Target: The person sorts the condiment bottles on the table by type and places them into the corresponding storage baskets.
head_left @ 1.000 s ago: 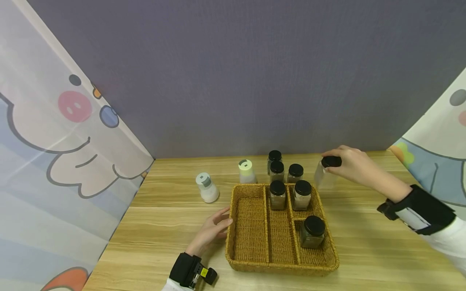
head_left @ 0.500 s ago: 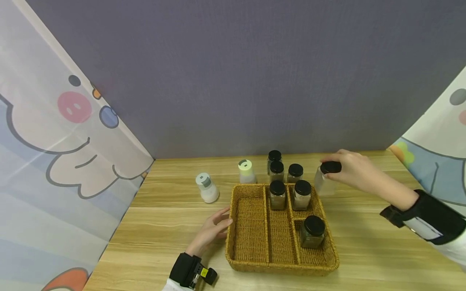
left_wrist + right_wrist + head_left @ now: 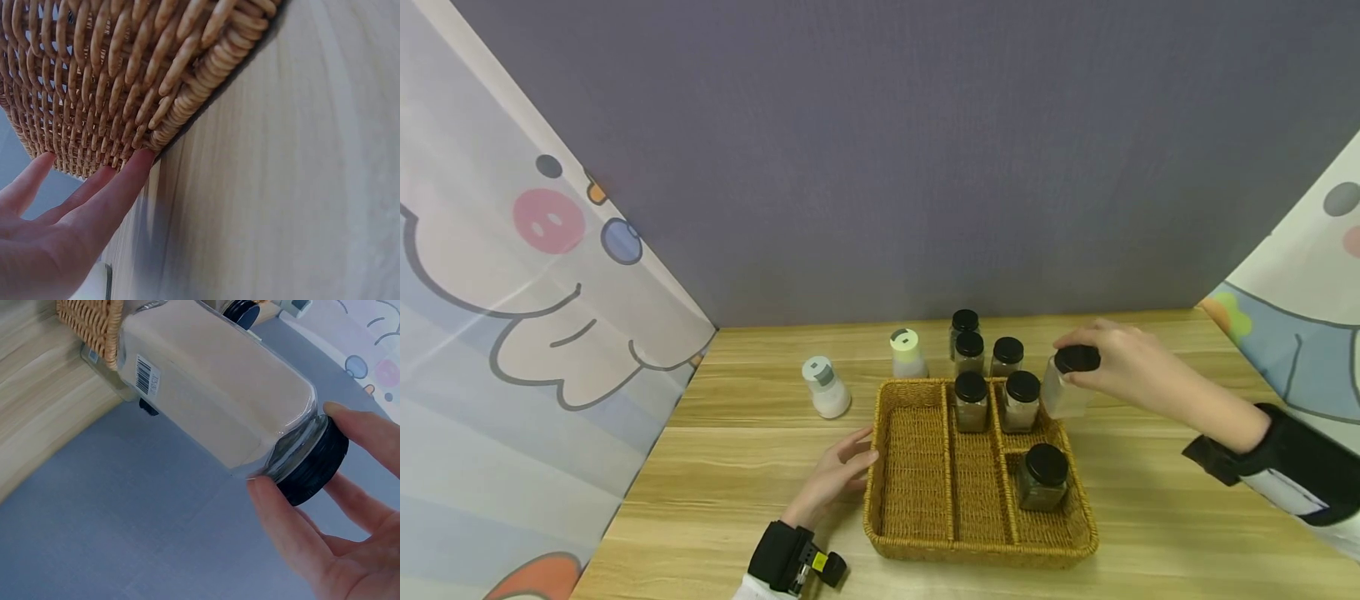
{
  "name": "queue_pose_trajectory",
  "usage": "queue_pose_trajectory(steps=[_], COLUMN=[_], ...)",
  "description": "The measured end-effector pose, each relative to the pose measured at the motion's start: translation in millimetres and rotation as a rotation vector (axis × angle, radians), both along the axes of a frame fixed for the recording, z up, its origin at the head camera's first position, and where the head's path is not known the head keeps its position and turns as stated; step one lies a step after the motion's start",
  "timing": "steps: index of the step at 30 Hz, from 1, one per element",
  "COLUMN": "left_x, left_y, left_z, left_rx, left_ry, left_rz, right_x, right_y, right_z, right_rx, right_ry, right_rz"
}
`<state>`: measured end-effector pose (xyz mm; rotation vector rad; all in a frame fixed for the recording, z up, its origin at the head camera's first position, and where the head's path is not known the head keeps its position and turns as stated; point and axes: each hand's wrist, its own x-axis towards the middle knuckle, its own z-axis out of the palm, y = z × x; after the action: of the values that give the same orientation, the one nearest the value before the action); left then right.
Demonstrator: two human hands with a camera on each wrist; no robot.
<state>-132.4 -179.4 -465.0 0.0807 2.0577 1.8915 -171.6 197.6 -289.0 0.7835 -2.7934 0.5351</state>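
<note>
By its black lid, my right hand (image 3: 1123, 362) pinches a clear jar (image 3: 212, 381) of pale powder, with a barcode label near its base. In the head view that jar is just outside the back right corner of the wicker basket (image 3: 981, 550); whether its base touches anything I cannot tell. My left hand (image 3: 831, 475) rests fingertips against the basket's left wall, its fingers (image 3: 106, 206) extended. Inside the basket stand a jar (image 3: 972, 408) in the middle compartment, another jar (image 3: 1021, 408) at back right, and a wider jar (image 3: 1042, 483) at front right.
Behind the basket stand several black-lidded jars (image 3: 968, 354) and a shaker with a yellow-green top (image 3: 906, 354). A white shaker with a grey-banded top (image 3: 827, 390) stands to the left. A grey panel (image 3: 925, 167) rises at the table's back edge.
My right hand has brought the clear jar nearer to me and slightly left, closer to the basket's back right corner. My left hand and the basket stay in place.
</note>
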Motion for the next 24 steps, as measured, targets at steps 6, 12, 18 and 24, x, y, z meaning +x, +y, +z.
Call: queue_pose_trajectory(steps=[6, 12, 18, 24], left_x=[-0.5, -0.5, -1.7, -0.5], left_y=[0.9, 1.2, -0.6, -1.6], left_z=[1.5, 3.2, -0.1, -1.0], left_rx=[0.0, 0.0, -0.005, -0.002], left_ry=[-0.007, -0.007, -0.008, -0.005], left_rz=[0.012, 0.012, 0.003, -0.003], right_x=[5.7, 11.8, 15.9, 17.7], right_y=[-4.2, -10.6, -16.2, -20.8], right_z=[-2.6, -6.8, -11.8, -17.3], right_rx=[-0.007, -0.017, -0.034, -0.047], right_ry=[0.003, -0.044, -0.057, -0.043], right_rz=[0.02, -0.002, -0.011, -0.008])
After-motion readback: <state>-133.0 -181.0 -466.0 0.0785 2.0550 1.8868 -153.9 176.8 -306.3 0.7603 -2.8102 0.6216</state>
